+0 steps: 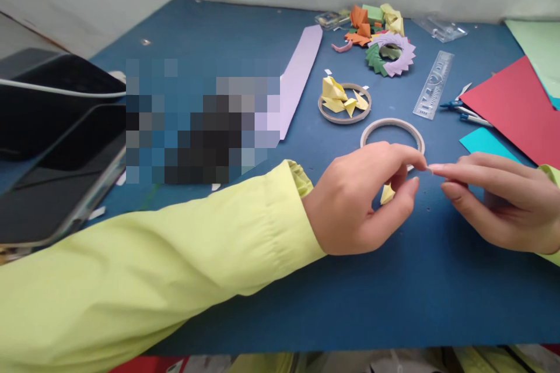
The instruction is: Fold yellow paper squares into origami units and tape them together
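My left hand [367,195] hovers above the front part of the table, its thumb and index finger apart and its other fingers curled under. A small yellow folded paper piece [387,193] shows in the gap behind the thumb; whether those fingers touch it or it lies on the table, I cannot tell. My right hand [503,201] comes in from the right with its index finger stretched out and its thumb held away. Both index fingertips meet, with a tiny pale scrap [430,169] between them. Just beyond the left hand lies a pale tape roll [370,128], partly covered.
Another tape roll [345,122] has yellow folded pieces in and on it. Behind are a purple-green paper ring [405,61] and a clear ruler [433,84]. Red sheet [520,108], turquoise paper [487,144] and pens [475,119] lie right; a purple strip [301,78] and phone [61,169] left.
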`<state>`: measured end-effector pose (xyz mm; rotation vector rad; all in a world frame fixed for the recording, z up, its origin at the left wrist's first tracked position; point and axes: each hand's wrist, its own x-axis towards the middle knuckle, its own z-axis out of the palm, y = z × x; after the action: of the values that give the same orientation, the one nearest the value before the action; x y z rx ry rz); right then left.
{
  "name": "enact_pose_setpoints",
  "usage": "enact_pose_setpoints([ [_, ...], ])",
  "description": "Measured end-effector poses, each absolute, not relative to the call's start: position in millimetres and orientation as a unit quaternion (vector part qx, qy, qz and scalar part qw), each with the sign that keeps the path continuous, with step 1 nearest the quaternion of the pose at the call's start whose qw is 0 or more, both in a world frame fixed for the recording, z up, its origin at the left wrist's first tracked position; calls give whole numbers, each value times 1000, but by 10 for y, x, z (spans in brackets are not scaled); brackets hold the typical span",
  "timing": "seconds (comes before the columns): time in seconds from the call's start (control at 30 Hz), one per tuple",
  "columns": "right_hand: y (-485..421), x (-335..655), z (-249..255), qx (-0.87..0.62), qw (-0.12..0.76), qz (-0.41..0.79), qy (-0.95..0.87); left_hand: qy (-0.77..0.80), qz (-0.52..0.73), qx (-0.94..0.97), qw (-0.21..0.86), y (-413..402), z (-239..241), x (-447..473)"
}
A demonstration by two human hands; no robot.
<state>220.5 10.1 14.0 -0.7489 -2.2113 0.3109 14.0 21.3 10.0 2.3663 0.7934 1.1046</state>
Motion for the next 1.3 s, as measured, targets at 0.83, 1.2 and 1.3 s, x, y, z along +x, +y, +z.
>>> enact_pose_setpoints([
  [0.83, 199, 2221, 111, -206, 329, 78, -918, 298, 381, 661, 573, 191, 158, 176],
  [1.2, 198, 2257, 80, -199, 303, 83, -928, 325, 359, 652, 583, 191, 240, 192],
  [1.3, 194, 2250, 64, -202, 305, 134, -921, 321, 373, 648, 582, 184, 240, 180],
])
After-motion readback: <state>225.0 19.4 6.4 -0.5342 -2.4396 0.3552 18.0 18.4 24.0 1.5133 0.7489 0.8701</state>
